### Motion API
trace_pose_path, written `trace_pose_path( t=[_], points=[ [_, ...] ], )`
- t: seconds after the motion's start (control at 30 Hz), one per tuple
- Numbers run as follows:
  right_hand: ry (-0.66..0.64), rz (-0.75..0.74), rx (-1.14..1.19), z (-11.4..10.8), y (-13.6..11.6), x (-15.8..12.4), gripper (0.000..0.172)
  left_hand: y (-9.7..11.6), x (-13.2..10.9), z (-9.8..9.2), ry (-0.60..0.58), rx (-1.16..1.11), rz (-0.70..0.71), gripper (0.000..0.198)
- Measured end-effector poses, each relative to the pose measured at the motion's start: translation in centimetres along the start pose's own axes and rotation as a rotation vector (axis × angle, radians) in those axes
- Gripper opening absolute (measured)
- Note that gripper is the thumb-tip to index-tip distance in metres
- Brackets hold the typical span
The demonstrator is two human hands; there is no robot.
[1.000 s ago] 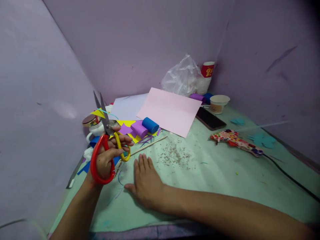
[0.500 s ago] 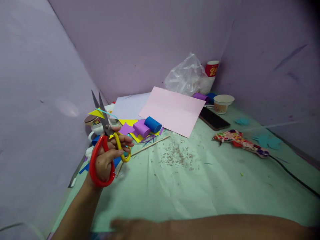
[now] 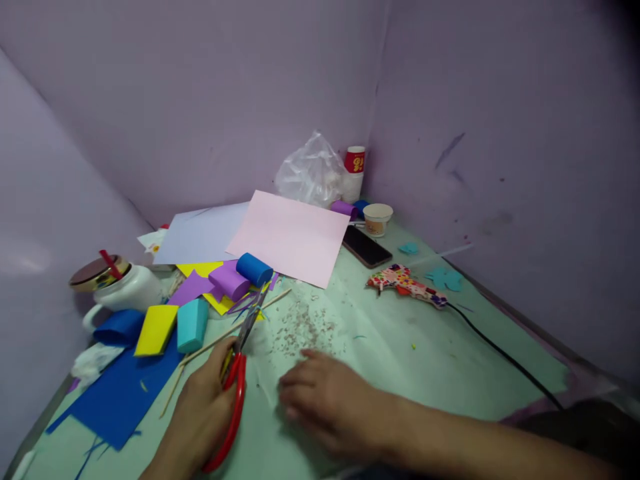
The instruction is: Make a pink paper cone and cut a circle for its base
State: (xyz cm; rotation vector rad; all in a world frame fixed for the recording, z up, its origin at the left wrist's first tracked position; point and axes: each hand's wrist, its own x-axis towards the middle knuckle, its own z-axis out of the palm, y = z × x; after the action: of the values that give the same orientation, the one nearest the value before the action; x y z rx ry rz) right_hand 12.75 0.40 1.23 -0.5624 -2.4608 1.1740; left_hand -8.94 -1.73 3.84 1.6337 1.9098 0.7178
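Note:
My left hand (image 3: pixel 207 400) grips a pair of scissors (image 3: pixel 239 393) with red and yellow handles, its blades pointing up and away over the table. Palm down, my right hand (image 3: pixel 327 397) hovers low over or rests on the green table covering; I cannot tell which. Its fingers are loosely extended, and I see nothing in them. Ahead of it is a scatter of small brown bits (image 3: pixel 305 327). Beyond the scissors' tips sit a blue paper roll (image 3: pixel 254 269) and a purple paper roll (image 3: pixel 229 280). Thin wooden sticks (image 3: pixel 210 345) lie beside my left hand.
Blue sheet (image 3: pixel 117 400), yellow piece (image 3: pixel 156 330), light blue piece (image 3: pixel 192 325) and white mug (image 3: pixel 133 290) stand left. Pink paper (image 3: pixel 293 237), plastic bag (image 3: pixel 313 173) and paper cups (image 3: pixel 355 170) are behind. Phone (image 3: pixel 367 247) and corded glue gun (image 3: pixel 405 285) lie right.
The scissors have come down and swung toward the table's middle. The yellow scrap and light blue strip no longer show on their blades. My right hand has moved forward, and the view has shifted.

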Motion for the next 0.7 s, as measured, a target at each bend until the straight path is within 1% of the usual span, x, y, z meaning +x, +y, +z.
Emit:
trace_pose_path(
  t=[0.07, 0.1, 0.13, 0.17, 0.2, 0.27, 0.3, 0.37, 0.43, 0.47, 0.5, 0.57, 0.63, 0.7],
  points=[
    [0.295, 0.189, 0.096, -2.4, 1.7, -1.1, 0.019, 0.1, -0.2, 0.5, -0.036, 0.041, -0.022, 0.041],
    [0.43, 0.297, 0.216, -3.3, 2.2, -1.4, 0.019, 0.3, -0.3, 0.7, -0.043, 0.051, -0.017, 0.04],
    [0.534, 0.389, 0.386, -4.1, 2.5, -1.6, 0.02, 0.7, -0.4, 0.8, -0.056, 0.058, -0.002, 0.039],
    [0.602, 0.461, 0.592, -4.8, 2.6, -1.5, 0.024, 1.1, -0.5, 0.8, -0.069, 0.07, 0.015, 0.039],
    [0.629, 0.505, 0.808, -5.2, 2.5, -1.3, 0.031, 1.6, -0.5, 0.9, -0.076, 0.098, 0.03, 0.038],
    [0.59, 0.516, 1.17, -5.6, 1.9, -0.6, 0.046, 2.7, -0.8, 1.2, -0.042, 0.205, 0.059, 0.038],
    [0.545, 0.502, 1.282, -5.7, 1.5, -0.2, 0.052, 3.2, -0.9, 1.5, -0.007, 0.27, 0.079, 0.038],
    [0.45, 0.452, 1.378, -5.4, 0.8, 0.6, 0.059, 3.9, -1.2, 2.0, 0.077, 0.388, 0.119, 0.04],
    [0.383, 0.393, 1.373, -4.9, 0.6, 1.1, 0.061, 4.2, -1.4, 2.4, 0.098, 0.481, 0.154, 0.043],
    [0.376, 0.38, 1.35, -4.7, 0.7, 1.3, 0.06, 4.3, -1.5, 2.5, 0.09, 0.508, 0.169, 0.045],
    [0.388, 0.384, 1.317, -4.4, 0.8, 1.5, 0.057, 4.4, -1.6, 2.5, 0.081, 0.52, 0.181, 0.047],
    [0.441, 0.446, 1.245, -3.8, 1.4, 1.8, 0.048, 4.7, -1.5, 2.5, 0.051, 0.524, 0.187, 0.051],
    [0.474, 0.525, 1.167, -3.2, 2.1, 2.1, 0.042, 5.2, -1.2, 2.4, -0.003, 0.559, 0.128, 0.054],
    [0.484, 0.547, 1.066, -2.8, 2.6, 2.5, 0.04, 5.8, -1.0, 2.4, -0.092, 0.599, 0.021, 0.062]
  ],
)
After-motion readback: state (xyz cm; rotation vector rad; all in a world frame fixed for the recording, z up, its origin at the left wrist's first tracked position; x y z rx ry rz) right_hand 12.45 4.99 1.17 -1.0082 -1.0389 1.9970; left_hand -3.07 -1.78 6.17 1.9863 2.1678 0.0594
